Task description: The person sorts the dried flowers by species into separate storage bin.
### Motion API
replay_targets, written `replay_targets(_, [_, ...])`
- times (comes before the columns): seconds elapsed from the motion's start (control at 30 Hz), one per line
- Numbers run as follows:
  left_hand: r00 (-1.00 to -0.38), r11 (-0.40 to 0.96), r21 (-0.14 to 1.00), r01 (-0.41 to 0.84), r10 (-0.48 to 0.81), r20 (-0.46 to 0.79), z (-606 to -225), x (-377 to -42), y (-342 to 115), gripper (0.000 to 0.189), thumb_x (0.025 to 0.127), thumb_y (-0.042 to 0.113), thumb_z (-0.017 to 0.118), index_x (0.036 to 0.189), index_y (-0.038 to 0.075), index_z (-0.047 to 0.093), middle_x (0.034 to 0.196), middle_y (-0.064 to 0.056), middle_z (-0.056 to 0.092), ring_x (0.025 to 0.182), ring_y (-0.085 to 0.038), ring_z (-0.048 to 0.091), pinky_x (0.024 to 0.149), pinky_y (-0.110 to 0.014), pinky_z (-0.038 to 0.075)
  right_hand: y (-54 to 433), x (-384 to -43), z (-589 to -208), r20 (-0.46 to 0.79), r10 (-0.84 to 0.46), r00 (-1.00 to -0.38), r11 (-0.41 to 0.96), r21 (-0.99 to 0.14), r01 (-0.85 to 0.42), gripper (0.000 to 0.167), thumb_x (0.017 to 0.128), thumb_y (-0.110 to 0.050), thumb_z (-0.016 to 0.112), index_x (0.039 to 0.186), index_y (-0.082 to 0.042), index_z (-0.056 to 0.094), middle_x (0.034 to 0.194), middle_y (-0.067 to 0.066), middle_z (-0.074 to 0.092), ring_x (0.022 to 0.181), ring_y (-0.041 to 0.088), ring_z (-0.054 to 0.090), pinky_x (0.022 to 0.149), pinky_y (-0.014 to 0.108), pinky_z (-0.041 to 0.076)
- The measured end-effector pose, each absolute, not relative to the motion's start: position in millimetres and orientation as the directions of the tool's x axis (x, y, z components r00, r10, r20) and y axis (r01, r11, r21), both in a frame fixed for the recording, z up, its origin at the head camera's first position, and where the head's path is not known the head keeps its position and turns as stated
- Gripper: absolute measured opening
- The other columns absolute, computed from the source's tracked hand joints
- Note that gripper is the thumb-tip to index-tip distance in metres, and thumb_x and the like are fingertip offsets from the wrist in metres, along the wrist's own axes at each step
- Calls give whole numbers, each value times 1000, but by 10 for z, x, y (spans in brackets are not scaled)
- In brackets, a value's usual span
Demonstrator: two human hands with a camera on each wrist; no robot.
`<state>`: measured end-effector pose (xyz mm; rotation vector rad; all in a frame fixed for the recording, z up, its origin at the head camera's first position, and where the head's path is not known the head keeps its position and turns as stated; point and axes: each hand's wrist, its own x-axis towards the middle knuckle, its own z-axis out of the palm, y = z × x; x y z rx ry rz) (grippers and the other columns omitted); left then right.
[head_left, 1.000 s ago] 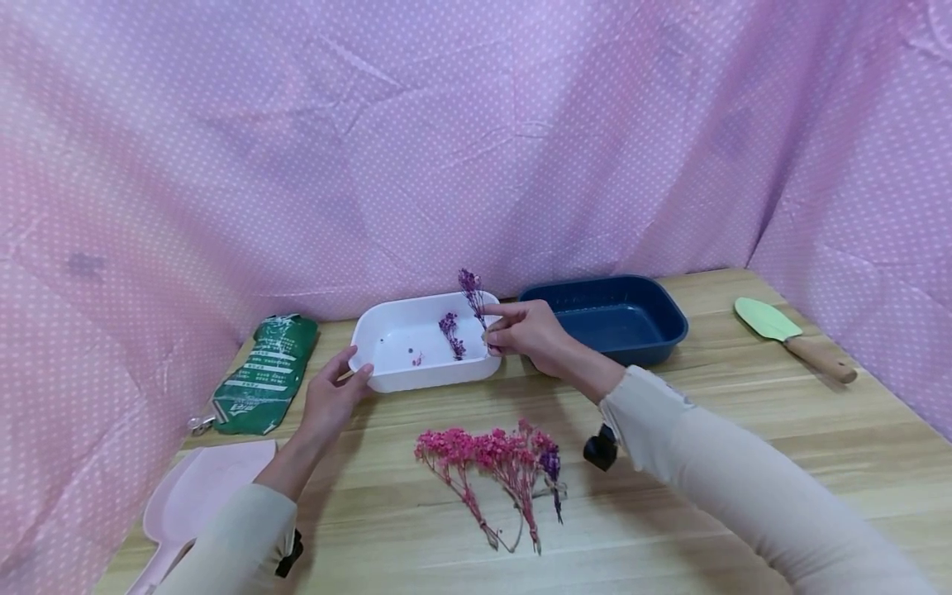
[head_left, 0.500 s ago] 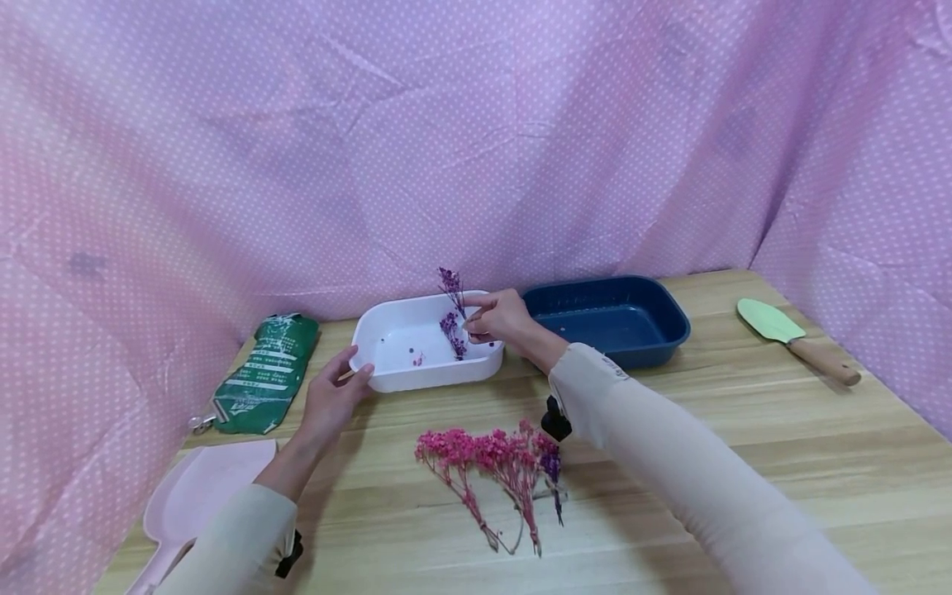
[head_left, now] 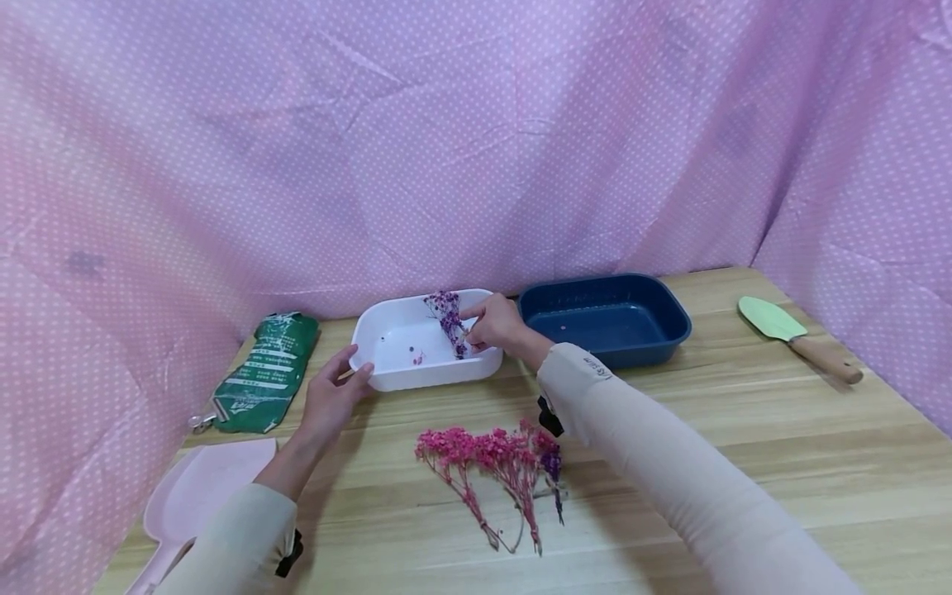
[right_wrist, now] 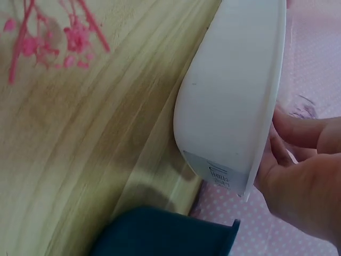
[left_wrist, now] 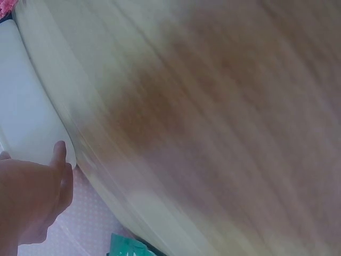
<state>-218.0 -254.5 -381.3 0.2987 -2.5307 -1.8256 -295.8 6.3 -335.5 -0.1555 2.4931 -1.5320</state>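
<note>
A white plastic tub (head_left: pixel 394 378) stands at the back of the table. My left hand (head_left: pixel 330 398) grips its left front corner, the thumb (left_wrist: pixel 59 153) against the outer wall in the left wrist view. Inside the right part of the tub, my right hand (head_left: pixel 500 322) pinches a sprig of purple dried flowers (head_left: pixel 443 302) by its stem. The sprig overlaps another purple sprig (head_left: pixel 459 347) lying in the tub. In the right wrist view the tub's rim hides the right fingertips. Pink dried flower bunches (head_left: pixel 476 448) and a small purple bunch (head_left: pixel 551 464) lie in front.
A dark blue tub (head_left: pixel 640 355) sits right of the white one. Farther right lies a green trowel (head_left: pixel 769 318) with a wooden handle. On the left are a green packet (head_left: pixel 266 376) and a pink dustpan (head_left: pixel 204 487). Pink dotted cloth (head_left: pixel 446 149) hangs behind.
My right hand has moved left and then down into the white tub, bringing the pinched purple sprig beside the other one. My left hand has stayed on the tub's corner.
</note>
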Motion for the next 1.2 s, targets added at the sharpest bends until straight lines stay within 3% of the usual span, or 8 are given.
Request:
replay_targets(0.23, [-984, 306, 941, -143, -147, -102, -3794, -2171, -2540, 66, 96, 37, 56, 153, 22, 25, 152, -14, 31, 128, -30, 45, 99, -34, 46, 99, -2935, -3306, -114, -276, -954, 520, -853, -49, 43, 85, 2, 67, 128, -5, 62, 92, 15, 72, 85, 26, 69, 73, 29, 58])
replay_targets(0.47, [-982, 328, 933, -151, -156, -104, -3804, -2171, -2547, 68, 95, 40, 56, 154, 22, 25, 152, -13, 32, 127, -29, 45, 97, -31, 47, 121, -2884, -3217, -63, -312, -948, 562, -817, -130, 35, 88, -7, 68, 124, -8, 66, 98, 10, 70, 80, 19, 58, 59, 22, 47])
replay_targets(0.67, [-982, 338, 928, -154, -158, -105, -3812, -2174, -2553, 68, 96, 40, 55, 153, 22, 25, 152, -13, 32, 125, -29, 46, 96, -30, 48, 196, -2774, -3086, -46, -342, -939, 553, -818, -161, 33, 91, -10, 65, 123, -3, 65, 100, 15, 69, 93, 33, 64, 78, 40, 58])
replay_targets(0.8, [-981, 327, 932, -154, -160, -106, -3816, -2176, -2548, 67, 96, 37, 56, 153, 21, 25, 150, -13, 34, 126, -28, 46, 96, -30, 48, 304, -2650, -3039, 1, -336, -942, 524, -831, -188, 31, 92, -13, 65, 121, -3, 66, 99, 15, 70, 87, 29, 66, 74, 38, 59])
replay_targets(0.97, [-981, 315, 937, -154, -161, -107, -3825, -2183, -2540, 66, 96, 35, 57, 153, 21, 26, 150, -13, 35, 126, -28, 46, 95, -29, 49, 544, -2440, -3065, 30, -301, -953, 443, -881, -168, 31, 92, -14, 65, 122, -5, 66, 98, 15, 70, 84, 26, 68, 69, 31, 59])
replay_targets(1.2, [-980, 310, 938, -154, -168, -106, -3813, -2189, -2533, 65, 97, 34, 56, 153, 20, 27, 150, -14, 35, 126, -29, 47, 96, -31, 49, 918, -2188, -3161, -25, -263, -964, 355, -932, -73, 34, 93, -10, 64, 126, -2, 62, 100, 20, 67, 84, 26, 65, 76, 42, 59])
